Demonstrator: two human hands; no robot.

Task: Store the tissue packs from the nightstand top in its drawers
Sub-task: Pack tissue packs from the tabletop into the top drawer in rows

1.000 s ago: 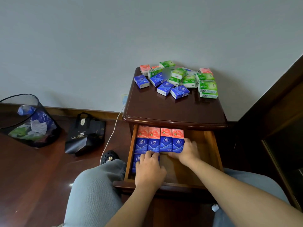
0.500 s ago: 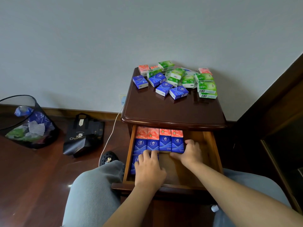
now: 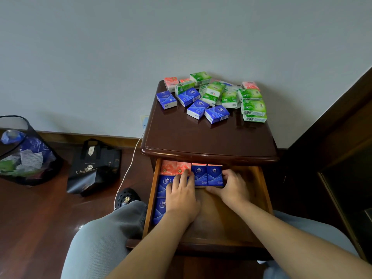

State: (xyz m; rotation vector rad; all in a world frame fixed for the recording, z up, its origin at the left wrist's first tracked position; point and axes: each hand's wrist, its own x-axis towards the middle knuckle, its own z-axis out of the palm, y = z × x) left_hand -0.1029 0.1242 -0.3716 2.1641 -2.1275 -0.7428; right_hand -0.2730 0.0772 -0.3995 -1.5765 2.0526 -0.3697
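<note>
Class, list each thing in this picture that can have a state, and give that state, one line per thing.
Drawer: pulled open, partly filled.
Blue packs in drawer: lined up flat.
Pink packs in drawer: at the back, flat.
Packs on top: loose pile, not yet stored.
Left hand: flat on the packs.
Right hand: gripping the blue packs.
Bin: holds rubbish.
Bag: slumped on the floor.

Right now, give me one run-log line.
drawer: open | left hand: flat on blue packs | right hand: grips blue pair | nightstand top: packs remain
</note>
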